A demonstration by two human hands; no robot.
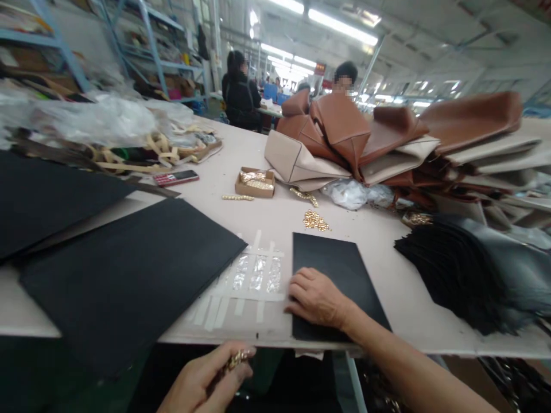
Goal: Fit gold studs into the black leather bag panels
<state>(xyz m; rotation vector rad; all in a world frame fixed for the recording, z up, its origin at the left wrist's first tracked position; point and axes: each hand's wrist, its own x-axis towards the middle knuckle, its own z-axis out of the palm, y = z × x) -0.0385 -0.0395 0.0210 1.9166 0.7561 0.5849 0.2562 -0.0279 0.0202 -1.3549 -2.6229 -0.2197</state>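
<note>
1. From my station I make out the right hand (318, 298) as bare, with rounded knuckles, a broad back and fingers that narrow toward their tips.
2. The right wrist (348, 316) comes through slimmer than the hand, its surface marked by faint ridges and creases.
3. I see the right forearm (404, 358) bare as well, smooth in outline and thickening toward the lower right, where my view cuts it off.
4. The left hand (210, 373) is also bare, with blunt, rounded fingertips; my feed is too soft to read the nails.
5. Between the forearms sits a black patch (306, 376), too dim for me to tell whether it is clothing.
</note>
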